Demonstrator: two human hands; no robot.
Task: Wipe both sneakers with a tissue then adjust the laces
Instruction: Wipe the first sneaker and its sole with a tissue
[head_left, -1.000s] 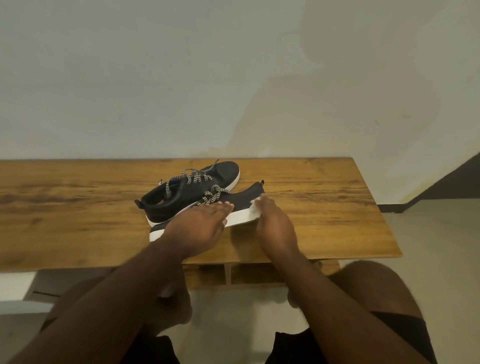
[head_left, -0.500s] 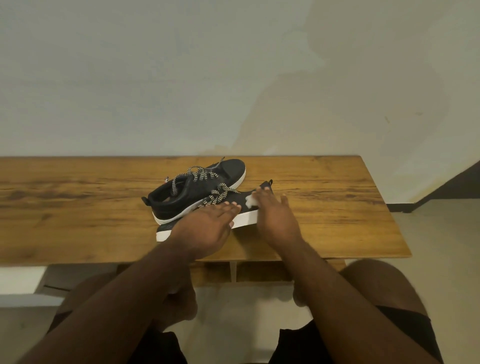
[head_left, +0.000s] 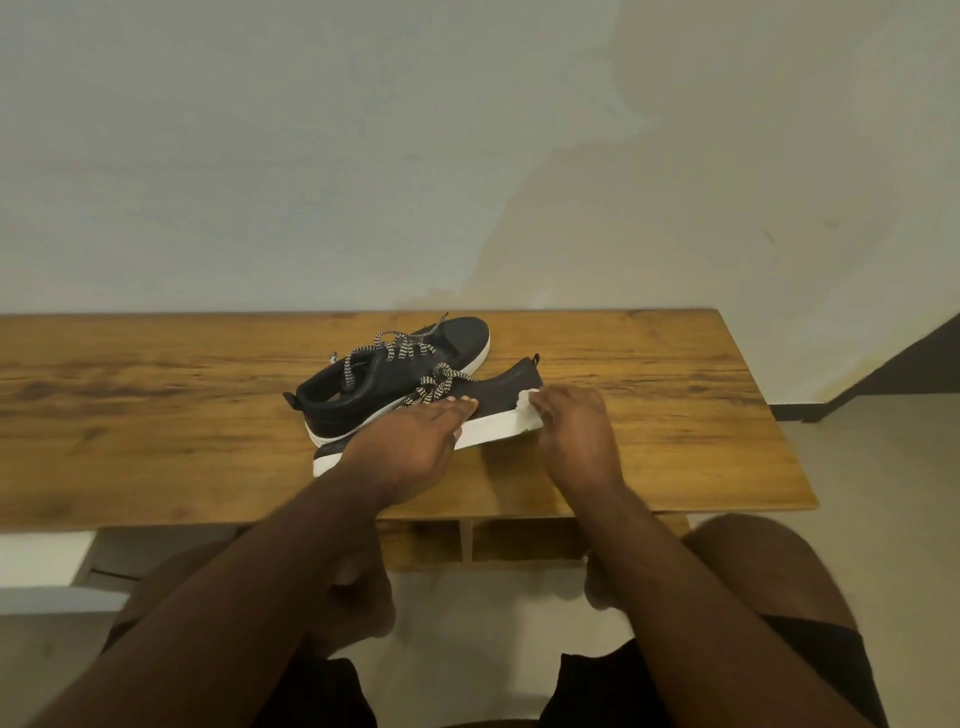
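Wooden table (head_left: 649, 415) bears 2 black, white-soled sneakers (head_left: 395, 384).

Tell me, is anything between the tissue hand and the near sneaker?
Nothing visible. The right hand already presses the tissue against the near sneaker at its heel end, and the left hand rests on the same sneaker's middle, off to the side.

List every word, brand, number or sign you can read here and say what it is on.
None: no readable text shows anywhere.
Near sneaker: no brand mark shows on the side facing the camera.
Far sneaker: a small pale tab near its collar, too small to read.
Tissue, table, wall: no lettering shows.
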